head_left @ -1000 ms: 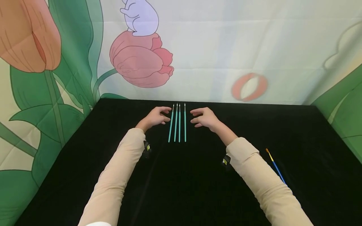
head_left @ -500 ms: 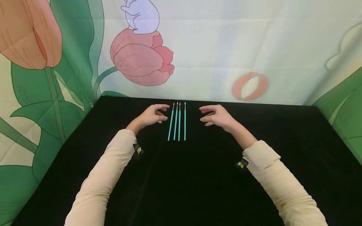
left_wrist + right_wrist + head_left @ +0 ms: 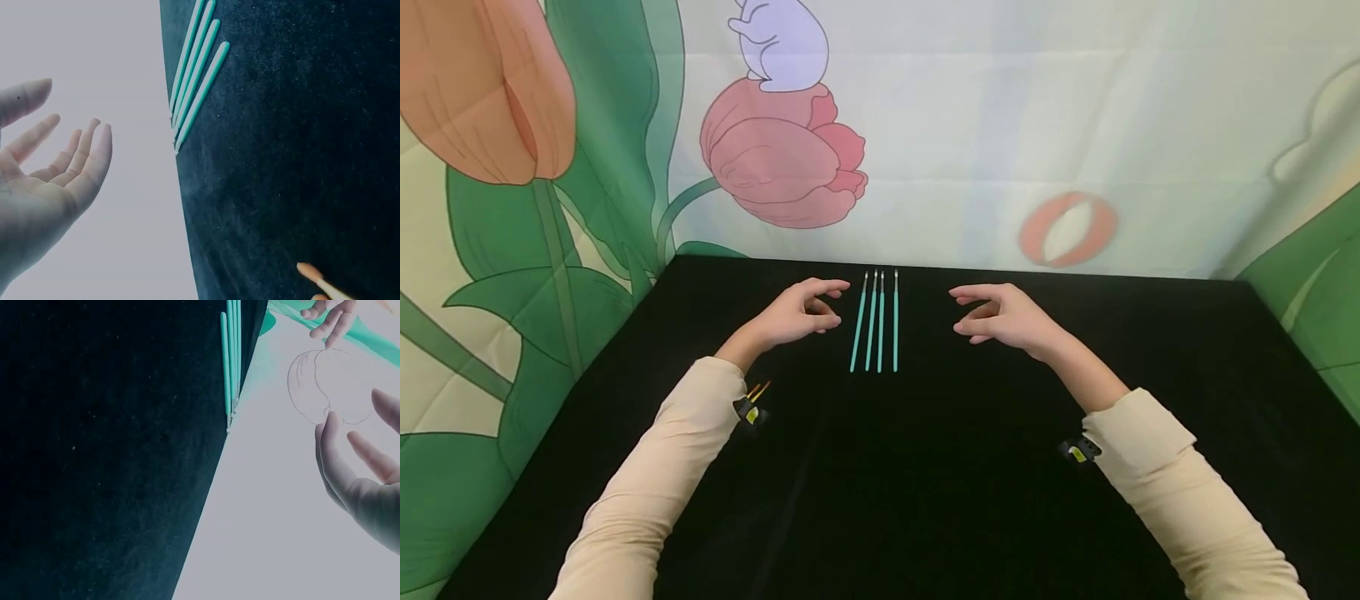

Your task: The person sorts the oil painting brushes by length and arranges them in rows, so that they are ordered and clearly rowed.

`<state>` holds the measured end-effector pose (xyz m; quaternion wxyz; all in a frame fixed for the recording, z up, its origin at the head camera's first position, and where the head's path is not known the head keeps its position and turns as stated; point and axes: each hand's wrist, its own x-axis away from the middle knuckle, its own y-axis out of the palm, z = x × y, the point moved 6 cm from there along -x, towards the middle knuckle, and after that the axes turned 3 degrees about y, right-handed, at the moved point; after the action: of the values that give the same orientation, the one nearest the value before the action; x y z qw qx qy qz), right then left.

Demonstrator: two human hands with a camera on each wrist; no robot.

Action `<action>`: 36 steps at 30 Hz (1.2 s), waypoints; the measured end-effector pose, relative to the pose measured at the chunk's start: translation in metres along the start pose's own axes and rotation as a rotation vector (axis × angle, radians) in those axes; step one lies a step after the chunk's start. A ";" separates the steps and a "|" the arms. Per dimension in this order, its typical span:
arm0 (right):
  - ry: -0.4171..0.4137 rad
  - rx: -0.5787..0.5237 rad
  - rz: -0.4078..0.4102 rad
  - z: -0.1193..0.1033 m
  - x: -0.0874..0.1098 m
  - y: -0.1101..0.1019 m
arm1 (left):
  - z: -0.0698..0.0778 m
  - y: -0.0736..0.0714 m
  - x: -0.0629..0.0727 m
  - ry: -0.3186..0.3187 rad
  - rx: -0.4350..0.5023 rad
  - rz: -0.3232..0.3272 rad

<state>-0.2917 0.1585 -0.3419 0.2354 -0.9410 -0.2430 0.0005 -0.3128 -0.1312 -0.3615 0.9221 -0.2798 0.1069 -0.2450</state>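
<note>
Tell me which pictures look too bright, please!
Head view: colors strong, teal brushes clear; left wrist view: the backdrop bleached blank behind the left hand; right wrist view: backdrop washed out too, its printed flower only a faint outline near the right hand.

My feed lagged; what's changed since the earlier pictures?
The right hand moved right, away from the teal brushes; the left hand slightly left. Two brush tips appeared by the left sleeve; the blue brush dropped from view. The teal brushes stayed put; nothing was gripped.

Lower centre of the head view offers free passage; at mid-frame, four brushes [image 3: 881, 325] bar the way.
</note>
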 end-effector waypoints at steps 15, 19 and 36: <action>-0.016 0.085 -0.022 0.010 0.034 -0.015 | 0.007 0.001 0.027 0.083 -0.033 -0.047; -0.024 0.119 -0.013 0.013 0.047 -0.022 | 0.007 0.001 0.035 0.088 -0.031 -0.065; 0.007 0.223 0.020 0.035 0.090 -0.055 | 0.002 -0.011 0.061 0.107 -0.058 -0.119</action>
<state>-0.2412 0.2578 -0.3379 0.3394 -0.9114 -0.2312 0.0264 -0.2642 -0.1698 -0.3572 0.8905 -0.2986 0.1460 -0.3106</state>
